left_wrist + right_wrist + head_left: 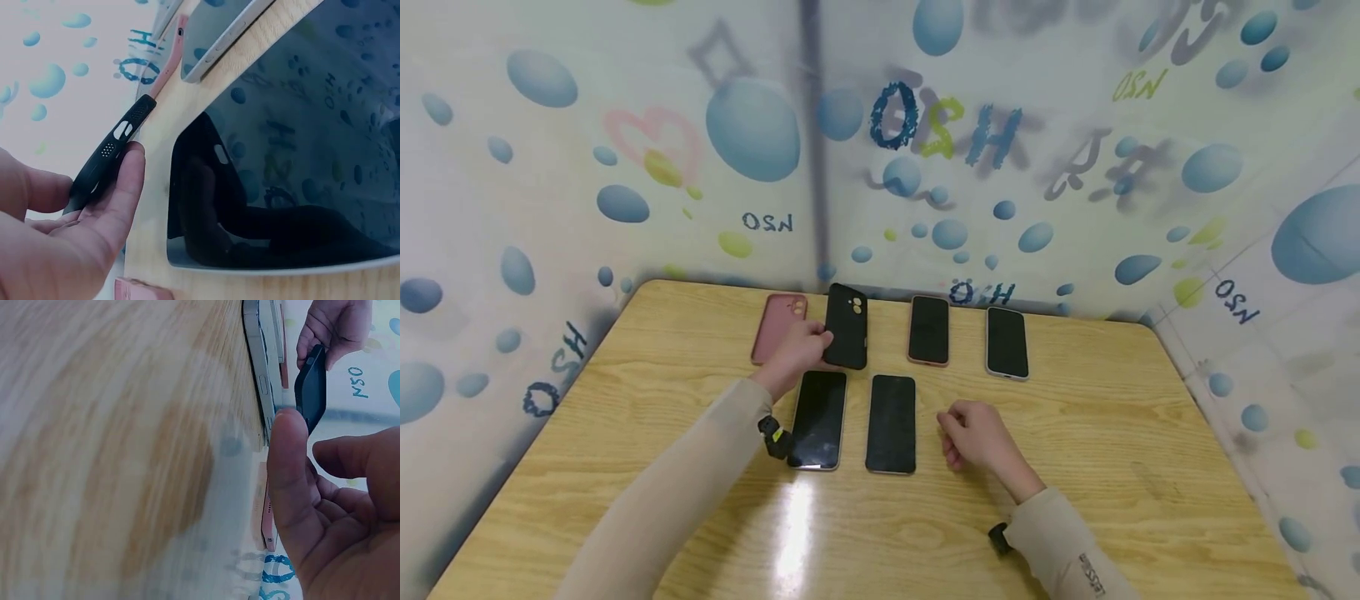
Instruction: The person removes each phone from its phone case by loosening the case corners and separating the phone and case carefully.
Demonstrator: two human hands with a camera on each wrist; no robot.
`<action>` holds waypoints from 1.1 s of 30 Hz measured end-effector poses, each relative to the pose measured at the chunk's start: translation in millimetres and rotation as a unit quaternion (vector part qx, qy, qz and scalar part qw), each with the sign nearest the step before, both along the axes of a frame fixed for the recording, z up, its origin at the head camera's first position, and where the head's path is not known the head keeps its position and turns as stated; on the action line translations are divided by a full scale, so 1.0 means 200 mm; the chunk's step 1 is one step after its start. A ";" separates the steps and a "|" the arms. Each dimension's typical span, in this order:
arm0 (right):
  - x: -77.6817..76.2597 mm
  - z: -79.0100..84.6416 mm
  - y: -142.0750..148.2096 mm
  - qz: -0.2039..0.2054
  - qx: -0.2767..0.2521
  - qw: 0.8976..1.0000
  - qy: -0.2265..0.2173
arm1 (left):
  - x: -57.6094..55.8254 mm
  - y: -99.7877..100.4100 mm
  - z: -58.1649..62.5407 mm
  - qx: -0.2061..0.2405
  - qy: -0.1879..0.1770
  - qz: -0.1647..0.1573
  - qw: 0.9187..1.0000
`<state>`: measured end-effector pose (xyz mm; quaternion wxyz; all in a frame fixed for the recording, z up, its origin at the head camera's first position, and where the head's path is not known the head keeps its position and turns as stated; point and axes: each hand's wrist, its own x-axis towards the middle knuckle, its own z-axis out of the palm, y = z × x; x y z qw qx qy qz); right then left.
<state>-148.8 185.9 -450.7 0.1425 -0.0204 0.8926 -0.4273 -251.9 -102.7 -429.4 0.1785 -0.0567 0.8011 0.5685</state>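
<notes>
Pinching a matte black rectangular phone case [847,327] along one edge, the left hand [805,343] has its thumb on one side and fingers on the other, so pretty narrow. Right hand [977,433] isn't holding anything, just loosely curled near a slim phone with a black screen [891,425]. The case is tilted over the back part of the pale wood-grain desk [1097,442], just right of a pink phone case [769,335]. It's got camera cutouts near the top, plus two pale slots and tiny holes along one edge.
</notes>
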 end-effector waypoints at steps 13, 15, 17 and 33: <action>0.00 0.02 0.02 -0.005 -0.005 1.000 0.002 | -0.04 -0.01 -0.02 0.023 -0.015 -0.004 1.000; 0.00 0.02 0.02 -0.004 -0.005 1.000 0.004 | -0.04 -0.01 -0.03 0.004 -0.015 -0.007 1.000; 0.00 0.02 0.02 -0.002 -0.005 1.000 0.004 | -0.04 -0.02 -0.03 -0.012 -0.014 -0.010 1.000; 0.00 0.01 0.03 0.002 -0.004 1.000 -0.002 | -0.06 -0.03 0.05 -0.185 0.007 -0.057 0.981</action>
